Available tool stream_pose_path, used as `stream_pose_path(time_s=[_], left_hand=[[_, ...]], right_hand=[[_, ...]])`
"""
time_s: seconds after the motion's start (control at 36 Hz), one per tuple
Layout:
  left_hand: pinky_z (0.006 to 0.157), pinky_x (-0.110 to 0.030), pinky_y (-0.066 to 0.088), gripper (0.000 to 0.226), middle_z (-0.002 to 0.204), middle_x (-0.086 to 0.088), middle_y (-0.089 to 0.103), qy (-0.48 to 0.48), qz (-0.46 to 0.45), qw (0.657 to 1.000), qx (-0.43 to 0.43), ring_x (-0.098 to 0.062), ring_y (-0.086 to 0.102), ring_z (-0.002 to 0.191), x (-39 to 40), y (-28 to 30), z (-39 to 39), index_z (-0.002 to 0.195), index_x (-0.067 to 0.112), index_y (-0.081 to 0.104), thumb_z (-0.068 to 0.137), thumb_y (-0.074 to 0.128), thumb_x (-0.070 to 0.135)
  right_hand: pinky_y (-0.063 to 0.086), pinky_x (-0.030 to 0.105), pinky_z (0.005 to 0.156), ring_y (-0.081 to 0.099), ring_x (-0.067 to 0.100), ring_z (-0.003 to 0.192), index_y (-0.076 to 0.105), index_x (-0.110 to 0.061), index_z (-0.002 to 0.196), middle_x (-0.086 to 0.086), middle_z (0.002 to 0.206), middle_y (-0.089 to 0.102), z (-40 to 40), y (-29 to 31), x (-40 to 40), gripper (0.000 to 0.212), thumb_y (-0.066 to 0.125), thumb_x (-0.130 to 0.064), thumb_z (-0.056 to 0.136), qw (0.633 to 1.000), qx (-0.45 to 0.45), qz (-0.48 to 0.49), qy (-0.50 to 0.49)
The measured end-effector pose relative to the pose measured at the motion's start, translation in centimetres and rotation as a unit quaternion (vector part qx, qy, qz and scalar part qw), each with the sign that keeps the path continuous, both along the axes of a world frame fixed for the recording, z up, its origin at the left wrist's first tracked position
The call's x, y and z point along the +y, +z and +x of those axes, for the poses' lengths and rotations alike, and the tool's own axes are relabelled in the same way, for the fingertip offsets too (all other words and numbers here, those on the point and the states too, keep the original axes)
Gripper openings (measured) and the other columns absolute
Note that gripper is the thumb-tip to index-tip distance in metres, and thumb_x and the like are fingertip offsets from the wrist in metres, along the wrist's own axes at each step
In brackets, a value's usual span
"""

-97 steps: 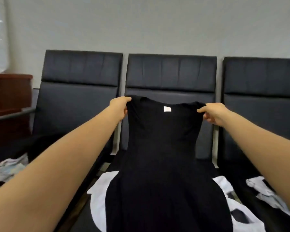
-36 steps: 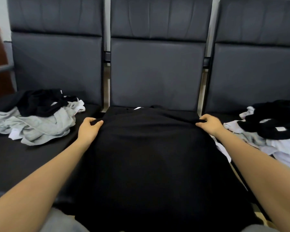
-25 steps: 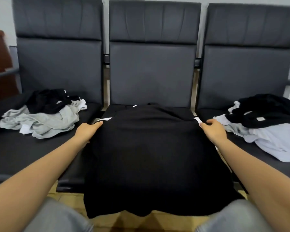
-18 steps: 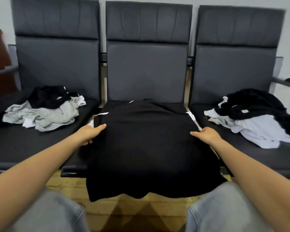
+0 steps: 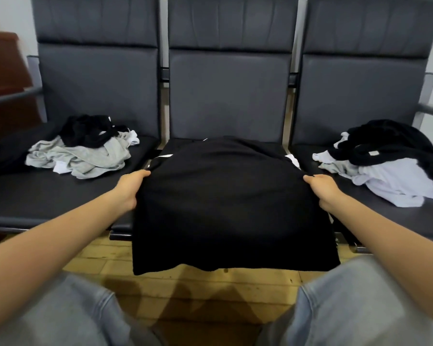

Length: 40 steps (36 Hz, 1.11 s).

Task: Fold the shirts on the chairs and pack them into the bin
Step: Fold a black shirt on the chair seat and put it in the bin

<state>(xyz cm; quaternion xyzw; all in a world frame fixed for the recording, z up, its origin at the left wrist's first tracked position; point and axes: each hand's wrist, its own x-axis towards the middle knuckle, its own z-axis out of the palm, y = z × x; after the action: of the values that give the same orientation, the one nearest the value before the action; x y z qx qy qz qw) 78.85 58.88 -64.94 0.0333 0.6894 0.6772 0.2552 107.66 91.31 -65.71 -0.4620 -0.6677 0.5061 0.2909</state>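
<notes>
a: where's the black shirt (image 5: 225,196)?
b: spread over the middle chair (image 5: 229,96), hem hanging off the seat's front edge.
a: and the hands?
b: left hand (image 5: 130,187) and right hand (image 5: 321,191) each grip a side edge, fingers curled into the cloth.

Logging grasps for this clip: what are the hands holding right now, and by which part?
Both hold the black shirt spread on the middle chair: left hand grips its left side edge, right hand its right side edge.
</notes>
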Motion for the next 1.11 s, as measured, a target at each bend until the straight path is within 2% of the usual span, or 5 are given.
stream_pose_path(time_s=[0.08, 0.19, 0.33, 0.67, 1.11], left_hand=[[0.083, -0.036, 0.048, 0.025, 0.092, -0.013, 0.065, -0.008, -0.137, 0.979, 0.148, -0.028, 0.061, 0.088, -1.4, -0.5, -1.4, 0.098, 0.003, 0.065, 0.091, 0.063, 0.028], [0.07, -0.032, 0.038, 0.051, 0.072, -0.009, 0.062, -0.138, -0.458, 0.807, 0.346, -0.029, 0.059, 0.081, -3.8, -1.4, -2.1, 0.069, 0.005, 0.061, 0.09, 0.057, 0.052], [0.068, -0.033, 0.039, 0.03, 0.079, -0.006, 0.059, -0.136, -0.464, 0.767, 0.422, -0.03, 0.06, 0.088, -3.2, -1.2, -1.3, 0.073, 0.012, 0.054, 0.091, 0.056, 0.035], [0.095, -0.038, 0.05, 0.052, 0.121, -0.013, 0.062, -0.032, -0.137, 0.986, 0.086, -0.029, 0.062, 0.106, 3.3, -0.2, -2.7, 0.125, 0.0, 0.058, 0.086, 0.067, 0.033], [0.073, -0.034, 0.046, 0.039, 0.08, -0.009, 0.068, 0.016, -0.26, 0.946, 0.196, -0.025, 0.063, 0.079, 7.5, -2.4, -9.8, 0.079, 0.004, 0.071, 0.085, 0.063, 0.042]], right_hand=[[0.044, 0.029, 0.067, 0.058, 0.022, 0.076, 0.06, -0.003, 0.081, 0.016, 0.088, 0.062, 0.7, -0.2, 0.1, 0.014, 0.059, -0.01, 0.093, 0.997, -0.063, -0.021, 0.03], [0.045, 0.037, 0.08, 0.059, 0.031, 0.09, 0.066, 0.011, 0.093, 0.022, 0.093, 0.064, 1.5, -0.4, -0.2, 0.025, 0.061, -0.013, 0.092, 0.968, -0.222, 0.073, 0.094], [0.039, 0.03, 0.064, 0.054, 0.021, 0.072, 0.06, -0.004, 0.072, 0.009, 0.073, 0.057, 2.2, 0.0, -0.7, 0.017, 0.061, -0.012, 0.087, 0.958, -0.243, 0.1, 0.118], [0.04, 0.032, 0.082, 0.059, 0.025, 0.104, 0.063, -0.011, 0.112, 0.004, 0.11, 0.064, -2.0, -0.2, 0.1, 0.034, 0.059, -0.036, 0.089, 0.983, -0.144, 0.111, -0.004], [0.051, 0.035, 0.084, 0.063, 0.026, 0.088, 0.063, -0.001, 0.109, 0.015, 0.111, 0.066, -11.2, 1.0, 7.0, 0.028, 0.071, -0.016, 0.087, 0.998, -0.022, -0.057, 0.026]])
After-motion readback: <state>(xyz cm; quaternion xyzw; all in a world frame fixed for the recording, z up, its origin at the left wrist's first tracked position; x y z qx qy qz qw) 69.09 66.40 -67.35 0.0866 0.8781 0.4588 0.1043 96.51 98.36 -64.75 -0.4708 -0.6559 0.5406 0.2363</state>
